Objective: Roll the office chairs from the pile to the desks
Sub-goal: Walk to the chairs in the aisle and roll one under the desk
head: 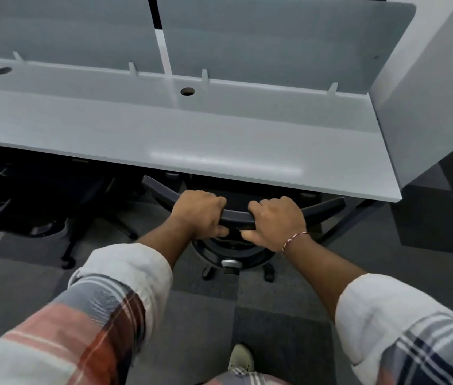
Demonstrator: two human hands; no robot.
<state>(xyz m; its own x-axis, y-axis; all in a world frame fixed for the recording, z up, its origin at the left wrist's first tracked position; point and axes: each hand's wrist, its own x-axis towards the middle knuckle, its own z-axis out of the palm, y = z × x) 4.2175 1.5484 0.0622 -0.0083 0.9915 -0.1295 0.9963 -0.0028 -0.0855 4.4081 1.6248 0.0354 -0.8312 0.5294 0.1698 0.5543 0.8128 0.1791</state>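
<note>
- No legible text, label, brand, number or sign in the head view.
</note>
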